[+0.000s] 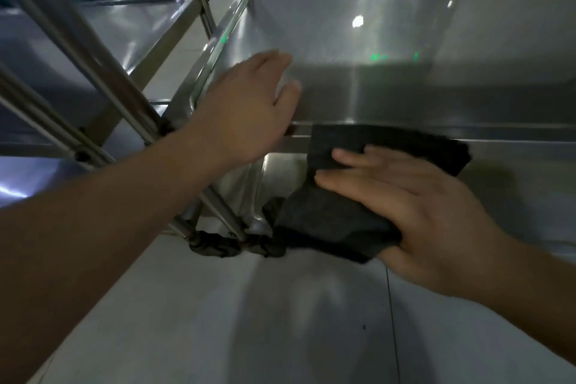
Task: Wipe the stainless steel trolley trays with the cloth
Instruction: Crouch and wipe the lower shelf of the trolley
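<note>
A stainless steel trolley tray (389, 40) fills the upper right of the head view, its near rim running across the middle. My left hand (246, 109) lies flat on the tray's near left corner, fingers spread, holding nothing. My right hand (414, 206) presses a dark grey cloth (336, 215) against the outer side of the tray's near rim; the cloth hangs down below the hand. A lower tray level shows dimly under the rim.
A second steel trolley (103, 40) with upright posts stands close on the left. Slanted steel tubes (103, 78) cross between the two. Dark rags (227, 243) are knotted around a lower frame joint. Pale tiled floor (249, 321) lies below.
</note>
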Demonstrator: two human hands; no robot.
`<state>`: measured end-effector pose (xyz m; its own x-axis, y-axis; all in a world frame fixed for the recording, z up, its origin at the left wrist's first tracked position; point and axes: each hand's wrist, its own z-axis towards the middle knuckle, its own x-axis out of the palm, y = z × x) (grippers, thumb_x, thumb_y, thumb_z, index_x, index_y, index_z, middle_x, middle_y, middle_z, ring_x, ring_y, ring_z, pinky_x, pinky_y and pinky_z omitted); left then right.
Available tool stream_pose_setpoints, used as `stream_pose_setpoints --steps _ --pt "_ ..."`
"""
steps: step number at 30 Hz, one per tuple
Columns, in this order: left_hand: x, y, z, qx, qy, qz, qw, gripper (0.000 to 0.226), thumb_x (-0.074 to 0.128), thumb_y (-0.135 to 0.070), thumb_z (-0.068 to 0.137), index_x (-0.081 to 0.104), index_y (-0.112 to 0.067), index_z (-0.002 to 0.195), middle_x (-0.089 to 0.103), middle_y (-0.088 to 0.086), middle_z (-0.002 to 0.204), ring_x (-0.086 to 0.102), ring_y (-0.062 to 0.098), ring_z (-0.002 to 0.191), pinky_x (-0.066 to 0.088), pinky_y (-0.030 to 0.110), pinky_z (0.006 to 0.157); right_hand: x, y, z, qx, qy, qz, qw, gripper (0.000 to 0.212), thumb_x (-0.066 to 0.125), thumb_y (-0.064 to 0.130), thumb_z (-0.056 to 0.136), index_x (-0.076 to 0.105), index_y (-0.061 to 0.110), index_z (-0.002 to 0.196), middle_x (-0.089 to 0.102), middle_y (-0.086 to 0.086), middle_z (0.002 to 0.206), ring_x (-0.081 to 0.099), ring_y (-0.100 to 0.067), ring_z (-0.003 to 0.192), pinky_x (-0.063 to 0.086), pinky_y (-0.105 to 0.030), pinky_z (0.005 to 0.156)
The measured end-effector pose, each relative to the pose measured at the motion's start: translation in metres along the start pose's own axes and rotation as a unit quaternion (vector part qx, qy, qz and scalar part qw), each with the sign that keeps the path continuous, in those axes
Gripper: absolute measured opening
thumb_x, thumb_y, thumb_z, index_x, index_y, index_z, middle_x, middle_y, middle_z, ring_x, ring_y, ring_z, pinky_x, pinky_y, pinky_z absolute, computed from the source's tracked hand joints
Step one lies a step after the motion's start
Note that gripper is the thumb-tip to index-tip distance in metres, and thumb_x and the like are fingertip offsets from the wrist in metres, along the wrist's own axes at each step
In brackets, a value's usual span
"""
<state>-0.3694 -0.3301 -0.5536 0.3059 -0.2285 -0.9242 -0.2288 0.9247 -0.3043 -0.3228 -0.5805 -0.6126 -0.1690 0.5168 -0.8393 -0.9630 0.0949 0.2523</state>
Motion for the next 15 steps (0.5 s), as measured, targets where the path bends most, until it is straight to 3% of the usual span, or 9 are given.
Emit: stream_pose_setpoints --steps 3,5,7,9,12,15 --pt "-0.004 -0.004 -0.017 0.043 0.021 0.018 0.999 0.068 0.028 -0.052 0.105 0.034 -0.019 0.164 0.03 0.005 0.172 0.025 0.02 0.158 0.017 0.042 0.13 0.033 0.009 -0.017 0.089 0.092 0.114 0.985 0.052 0.058 0.036 0.092 0.056 0.038 0.144 0.062 0.016 0.14 0.047 0.006 0.133 0.031 -0.008 0.111" --pt "-0.004 -0.004 -0.034 0.088 -0.002 0.001 0.996 0.065 0.032 -0.047 0.106 0.038 -0.016 0.163 0.036 0.005 0.168 0.031 0.019 0.155 0.023 0.039 0.128 0.061 0.006 -0.026 0.168 0.136 0.177 0.96 0.046 0.063 0.033 0.096 0.056 0.045 0.139 0.067 0.021 0.128 0.06 0.003 0.117 0.044 -0.008 0.093" --pt "-0.001 -0.001 -0.056 0.159 -0.038 -0.025 0.986 0.055 0.044 -0.034 0.108 0.047 -0.007 0.156 0.048 0.01 0.16 0.042 0.022 0.15 0.034 0.042 0.123 0.089 -0.002 -0.032 0.229 0.153 0.188 0.943 0.038 0.067 0.033 0.097 0.061 0.049 0.131 0.071 0.021 0.112 0.065 0.0 0.098 0.047 -0.01 0.077" --pt "0.009 0.009 -0.078 0.23 -0.055 -0.018 0.971 0.05 0.05 -0.024 0.107 0.051 -0.002 0.152 0.052 0.013 0.156 0.045 0.027 0.149 0.039 0.048 0.119 0.112 -0.01 -0.033 0.285 0.148 0.198 0.926 0.026 0.069 0.033 0.097 0.064 0.052 0.115 0.07 0.02 0.093 0.062 0.004 0.08 0.042 -0.007 0.063" --pt "0.03 0.029 -0.111 0.287 -0.034 -0.021 0.957 0.046 0.056 -0.015 0.103 0.057 -0.002 0.147 0.053 0.013 0.155 0.047 0.027 0.149 0.041 0.047 0.116 0.138 -0.022 -0.025 0.361 0.108 0.237 0.895 0.021 0.071 0.034 0.095 0.059 0.05 0.087 0.064 0.022 0.068 0.059 0.01 0.064 0.038 -0.012 0.052" --pt "0.055 0.055 -0.141 0.315 0.009 -0.013 0.949 0.046 0.058 -0.012 0.099 0.062 -0.007 0.144 0.056 0.011 0.153 0.052 0.026 0.144 0.046 0.049 0.109 0.154 -0.029 -0.013 0.432 0.066 0.284 0.854 0.012 0.074 0.04 0.093 0.068 0.035 0.084 0.067 0.015 0.062 0.062 0.003 0.056 0.041 -0.015 0.047"
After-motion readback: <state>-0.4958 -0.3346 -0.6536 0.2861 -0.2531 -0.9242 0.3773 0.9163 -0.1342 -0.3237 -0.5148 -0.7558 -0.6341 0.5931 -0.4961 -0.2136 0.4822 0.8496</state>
